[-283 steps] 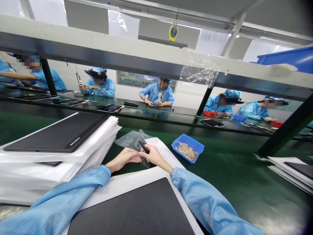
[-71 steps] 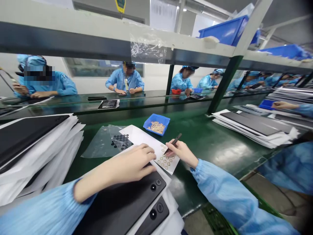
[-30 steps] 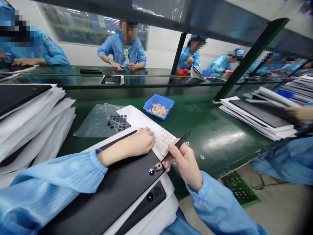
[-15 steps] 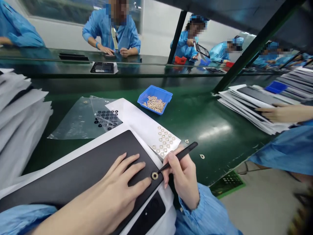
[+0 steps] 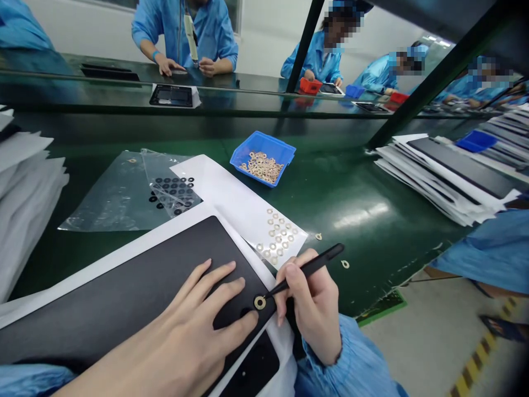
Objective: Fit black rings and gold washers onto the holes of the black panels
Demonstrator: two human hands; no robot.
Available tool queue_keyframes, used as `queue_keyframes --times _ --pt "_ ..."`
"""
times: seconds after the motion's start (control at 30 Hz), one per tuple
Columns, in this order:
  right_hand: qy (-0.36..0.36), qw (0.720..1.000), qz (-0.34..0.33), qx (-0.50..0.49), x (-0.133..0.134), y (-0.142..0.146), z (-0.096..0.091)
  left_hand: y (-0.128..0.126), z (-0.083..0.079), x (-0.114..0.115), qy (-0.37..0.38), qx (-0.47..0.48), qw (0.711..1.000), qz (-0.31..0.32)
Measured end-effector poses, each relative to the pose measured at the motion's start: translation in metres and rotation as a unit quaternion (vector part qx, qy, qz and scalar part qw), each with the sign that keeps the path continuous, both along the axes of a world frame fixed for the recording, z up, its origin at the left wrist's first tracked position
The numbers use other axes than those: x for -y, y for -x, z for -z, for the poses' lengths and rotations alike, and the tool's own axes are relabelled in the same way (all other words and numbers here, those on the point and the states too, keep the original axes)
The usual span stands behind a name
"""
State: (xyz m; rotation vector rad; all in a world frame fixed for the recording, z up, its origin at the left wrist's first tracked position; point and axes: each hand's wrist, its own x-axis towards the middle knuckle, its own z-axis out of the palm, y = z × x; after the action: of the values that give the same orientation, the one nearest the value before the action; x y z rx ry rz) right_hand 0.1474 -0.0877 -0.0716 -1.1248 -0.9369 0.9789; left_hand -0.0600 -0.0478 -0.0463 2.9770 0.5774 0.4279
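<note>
My left hand [image 5: 206, 325] lies with spread fingers on a dark flat panel [image 5: 165, 270], its thumb beside a gold ring [image 5: 259, 302]. The ring sits over a round spot near the panel's right corner. In my right hand [image 5: 312, 298] is a pair of black tweezers [image 5: 316, 263], their tips touching the ring's edge. Beyond the panel, a white sheet [image 5: 231, 190] carries several tan rings [image 5: 285, 231] at its near end. Under the panel and its white wrapping shows part of another black panel [image 5: 258, 364].
A blue bin [image 5: 264, 157] of tan rings stands past the sheet. Left of it lies a clear plastic bag [image 5: 111, 193] by black rings [image 5: 177, 187]. Wrapped panels are stacked left [image 5: 28, 193] and right [image 5: 446, 176]. Two loose rings [image 5: 345, 264] lie rightward. Co-workers in blue sit opposite.
The view has shifted slightly. My hands, the tweezers and the ring keep nearly the same places on the panel. The co-worker's hand on the right stack has gone from view.
</note>
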Motion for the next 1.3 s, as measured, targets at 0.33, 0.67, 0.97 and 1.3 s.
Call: queue_keyframes --times 0.33,0.67,0.97,1.3 --pt "-0.004 1.0 0.006 0.019 0.0 0.0 0.0 -0.002 -0.001 -0.003 0.005 -0.008 1.0 -0.002" --pt "-0.038 0.998 0.015 0.055 0.003 0.0 0.005 -0.006 -0.006 -0.003 -0.017 0.016 1.0 0.003" --pt "-0.114 0.985 0.03 0.129 0.008 0.0 0.007 -0.017 0.0 0.001 -0.035 0.054 0.998 -0.025" --pt "-0.128 0.985 0.088 0.072 0.011 0.007 0.006 -0.021 -0.007 0.0 -0.065 0.017 0.998 -0.022"
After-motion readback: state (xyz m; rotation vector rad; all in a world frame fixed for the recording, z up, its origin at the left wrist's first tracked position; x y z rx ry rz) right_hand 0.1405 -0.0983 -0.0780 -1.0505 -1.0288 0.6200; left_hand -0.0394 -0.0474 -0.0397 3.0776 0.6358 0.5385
